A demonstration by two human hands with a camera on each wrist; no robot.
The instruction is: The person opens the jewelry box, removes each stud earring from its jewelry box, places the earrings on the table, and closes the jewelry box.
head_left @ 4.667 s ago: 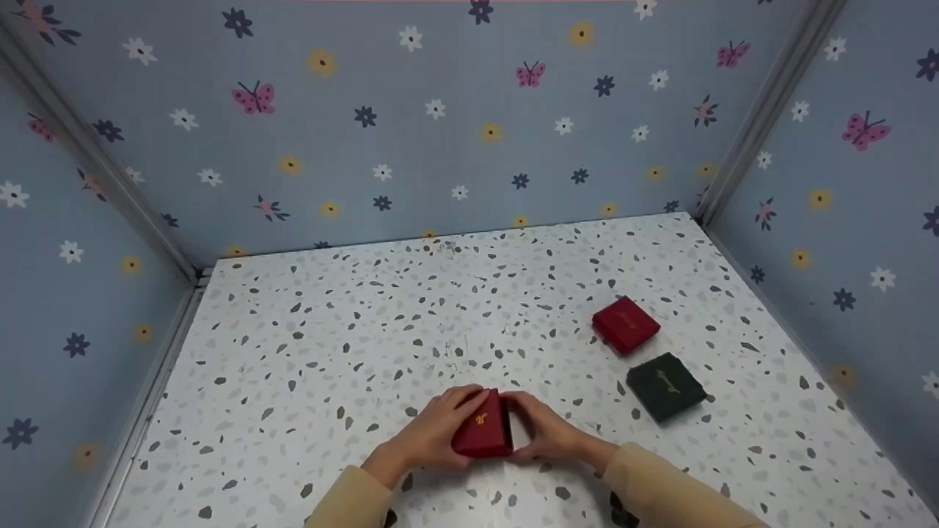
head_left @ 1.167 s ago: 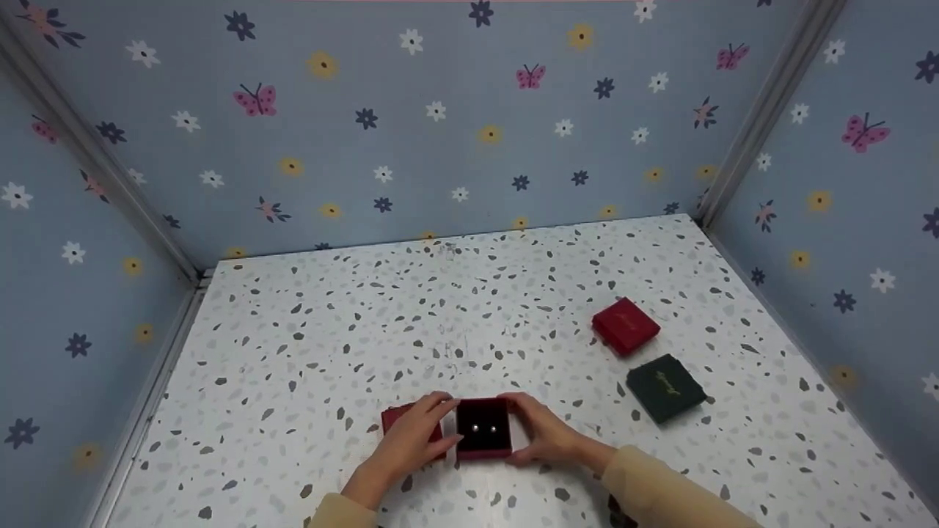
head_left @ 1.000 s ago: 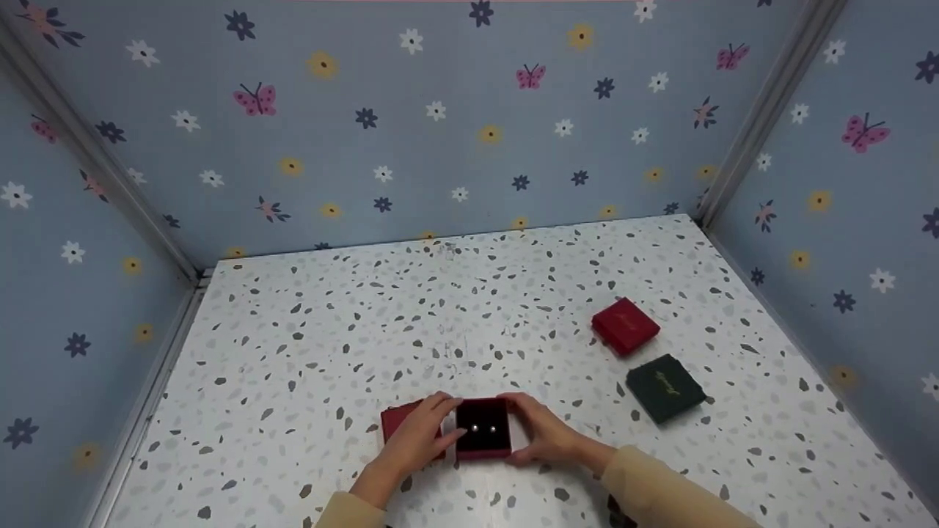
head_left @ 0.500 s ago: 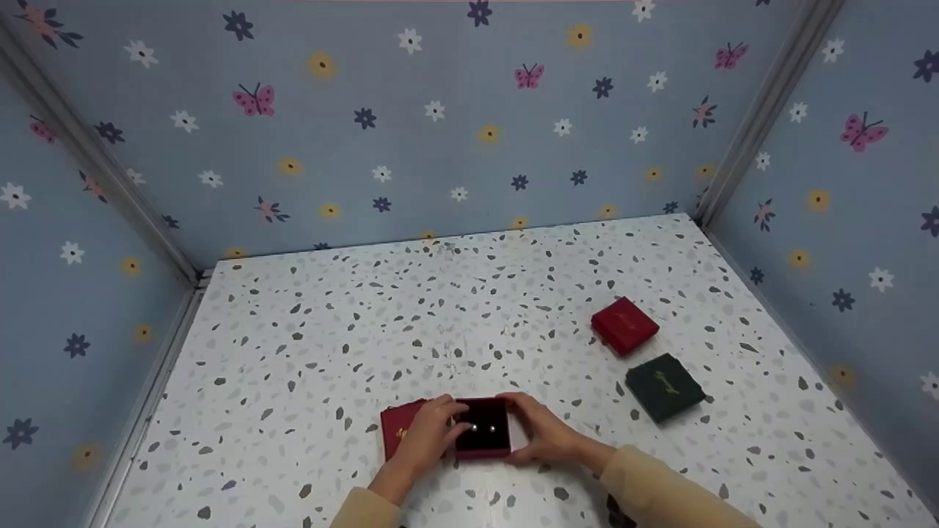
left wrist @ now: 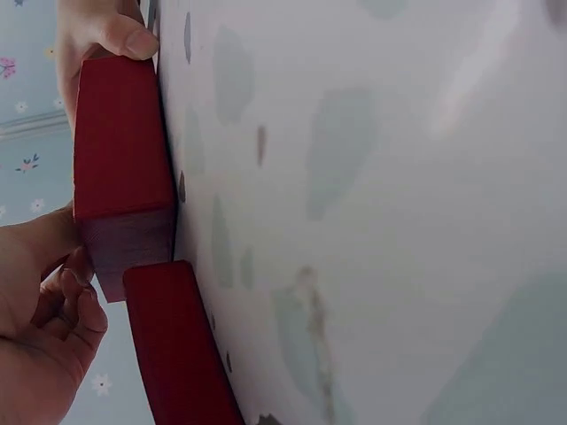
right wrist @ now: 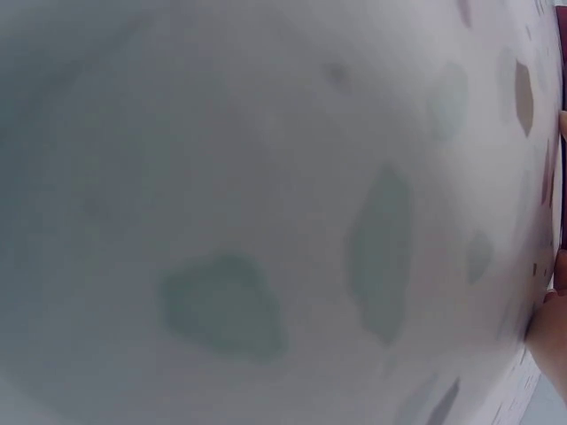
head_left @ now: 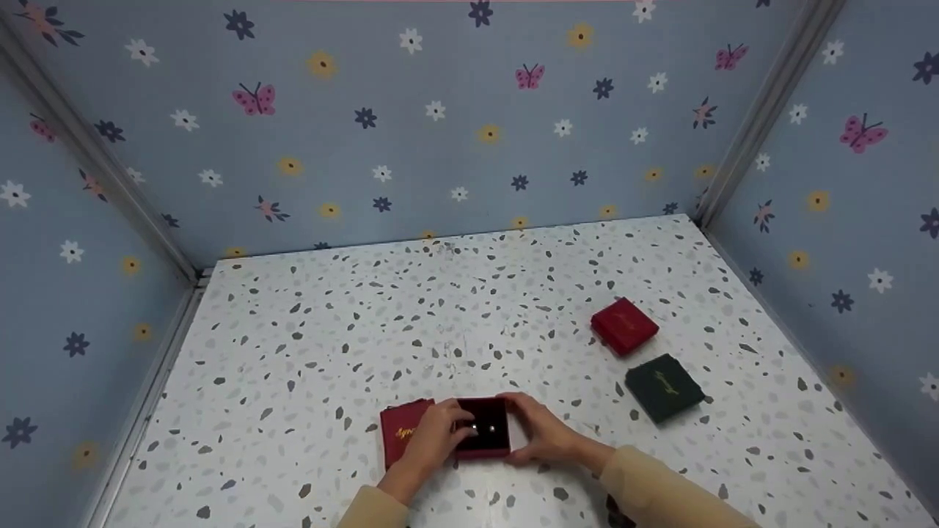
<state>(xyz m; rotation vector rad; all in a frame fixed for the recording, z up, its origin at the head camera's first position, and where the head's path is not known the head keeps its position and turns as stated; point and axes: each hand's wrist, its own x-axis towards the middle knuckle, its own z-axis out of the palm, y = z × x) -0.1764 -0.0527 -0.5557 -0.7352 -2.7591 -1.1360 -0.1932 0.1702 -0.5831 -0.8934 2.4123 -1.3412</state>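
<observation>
A small red jewelry box [head_left: 482, 453], lined in black, stands with its inside facing up near the front of the table. Two shiny stud earrings [head_left: 491, 428] sit in the lining. My right hand [head_left: 546, 433] grips the box's right side, thumb at the front corner and fingers at the back. My left hand [head_left: 434, 436] reaches over the left rim, thumb and forefinger right at the left stud; whether they pinch it I cannot tell. Its other fingers curl outside the box in the left wrist view. The red lid [head_left: 400, 433], gold-lettered, lies left of the box, partly under my left hand.
A second red box [head_left: 625, 326] and a dark green box [head_left: 665, 389], both with lids on, lie to the right. The speckled white table [head_left: 352, 315] is walled in on three sides by blue flowered panels [head_left: 440, 110].
The red lid has come off the box and now lies at its left. My left hand has since moved right, its fingertips now inside the box. My right hand stays on the box.
</observation>
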